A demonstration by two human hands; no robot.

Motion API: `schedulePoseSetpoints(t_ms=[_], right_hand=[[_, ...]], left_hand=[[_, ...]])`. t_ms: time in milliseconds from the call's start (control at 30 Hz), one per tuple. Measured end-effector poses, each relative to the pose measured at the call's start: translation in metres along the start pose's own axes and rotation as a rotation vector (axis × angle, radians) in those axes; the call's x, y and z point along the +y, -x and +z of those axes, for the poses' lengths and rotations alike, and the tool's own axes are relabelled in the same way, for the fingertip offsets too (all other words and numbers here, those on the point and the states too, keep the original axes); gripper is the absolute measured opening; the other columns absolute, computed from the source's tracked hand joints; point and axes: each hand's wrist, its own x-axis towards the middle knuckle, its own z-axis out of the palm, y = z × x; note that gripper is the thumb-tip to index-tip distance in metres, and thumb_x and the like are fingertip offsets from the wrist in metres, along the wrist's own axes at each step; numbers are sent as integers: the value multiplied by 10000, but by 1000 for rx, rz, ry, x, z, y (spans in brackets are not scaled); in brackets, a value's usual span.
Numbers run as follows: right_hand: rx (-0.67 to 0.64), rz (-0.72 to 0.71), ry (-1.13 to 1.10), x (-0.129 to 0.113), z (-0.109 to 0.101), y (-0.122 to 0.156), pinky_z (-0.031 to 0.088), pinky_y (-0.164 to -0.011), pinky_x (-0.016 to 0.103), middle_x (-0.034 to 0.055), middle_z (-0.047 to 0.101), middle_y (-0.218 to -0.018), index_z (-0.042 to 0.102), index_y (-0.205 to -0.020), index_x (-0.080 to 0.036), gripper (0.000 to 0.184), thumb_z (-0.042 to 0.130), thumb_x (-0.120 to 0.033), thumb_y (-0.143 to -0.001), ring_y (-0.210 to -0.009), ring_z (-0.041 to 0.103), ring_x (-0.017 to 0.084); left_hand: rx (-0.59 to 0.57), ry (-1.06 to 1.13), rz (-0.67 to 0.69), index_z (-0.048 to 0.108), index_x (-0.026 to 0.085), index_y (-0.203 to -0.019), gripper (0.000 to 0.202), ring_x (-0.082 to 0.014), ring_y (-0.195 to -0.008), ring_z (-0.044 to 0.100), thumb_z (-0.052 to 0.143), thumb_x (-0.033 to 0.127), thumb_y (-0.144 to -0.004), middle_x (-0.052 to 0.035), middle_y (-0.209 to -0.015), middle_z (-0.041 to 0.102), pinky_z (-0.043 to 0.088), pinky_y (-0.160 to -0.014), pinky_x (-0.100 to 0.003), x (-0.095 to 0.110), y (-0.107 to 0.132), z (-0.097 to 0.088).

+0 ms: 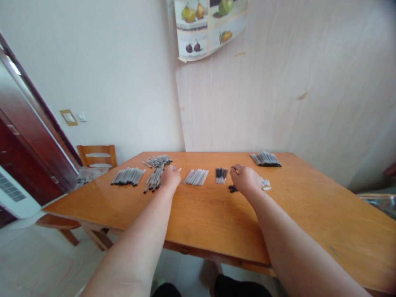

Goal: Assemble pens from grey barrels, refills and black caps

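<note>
Your room, with fruit pictures on the wall.
Ahead of you, a poster (208, 29) of pears and dark fruit hangs on the pale wall (130, 74), its lower edge curling; to your left stand a wooden chair (99, 160), two wall switches (69, 118) side by side, a dark red door (29, 142) and a white panel (19, 200) with a dark grille.

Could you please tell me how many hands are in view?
2: the left hand beside black-tipped tubes, the right hand by small black pieces. No others show.
</note>
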Motion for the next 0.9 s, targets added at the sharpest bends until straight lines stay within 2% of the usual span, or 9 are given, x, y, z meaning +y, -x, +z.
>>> schedulePoseSetpoints(t_ms=[100, 167, 333, 467, 600, 733, 900], right_hand=[[10, -17, -7, 0, 1, -1, 380, -645, 279, 88, 686, -985, 675, -1077, -290, 461, 277, -459, -917, -896, 623, 233], [7, -27, -8, 0, 2, -1, 379, -648, 285, 92, 687, -985, 673, -1083, -287, 467, 270, -458, -920, -892, 621, 234], [23, -54, -20, 1, 5, -2, 390, -676, 293, 91, 686, -994, 674, -1086, -291, 467, 271, -456, -915, -890, 618, 235], [30, -51, -25, 2, 5, -3, 388, -668, 288, 89, 690, -981, 677, -1080, -291, 464, 280, -461, -910, -884, 621, 234], [27, -48, -17, 1, 4, -3, 378, -640, 282, 84, 693, -967, 680, -1066, -293, 461, 282, -463, -908, -879, 627, 238], [-1, -43, -7, 0, 3, -1, 369, -633, 275, 84, 693, -973, 676, -1075, -289, 461, 283, -466, -911, -895, 628, 234], [12, -46, -2, 1, 4, -2, 365, -641, 275, 84, 694, -970, 678, -1058, -284, 455, 284, -460, -911, -895, 627, 232]], left_hand=[[-102, -313, 109, 675, 261, -1032, 304, -297, -1037, 592, 472, 360, -829, -124, -1092, 670, 426, -818, -390, -8, -13, -20], [-144, -436, 176, 683, 285, -1029, 317, -301, -1034, 586, 455, 393, -836, -118, -1084, 673, 417, -824, -393, -11, -20, -30], [-199, -593, 300, 704, 320, -954, 271, -301, -1074, 546, 471, 365, -824, -95, -1044, 683, 372, -893, -424, -13, -21, -34], [-228, -576, 363, 694, 354, -971, 258, -296, -1086, 535, 496, 362, -806, -65, -1065, 679, 354, -920, -447, -13, -16, -30], [-221, -524, 333, 686, 308, -1021, 285, -267, -1056, 564, 559, 363, -772, -80, -1079, 677, 386, -902, -377, -13, -9, -26], [-278, -426, 357, 721, 259, -923, 219, -223, -989, 607, 577, 268, -759, -86, -1015, 695, 415, -851, -297, -9, 0, -19], [-331, -309, 386, 735, 230, -874, 206, -199, -952, 625, 566, 211, -759, -75, -990, 710, 420, -822, -260, -6, 9, -8]])
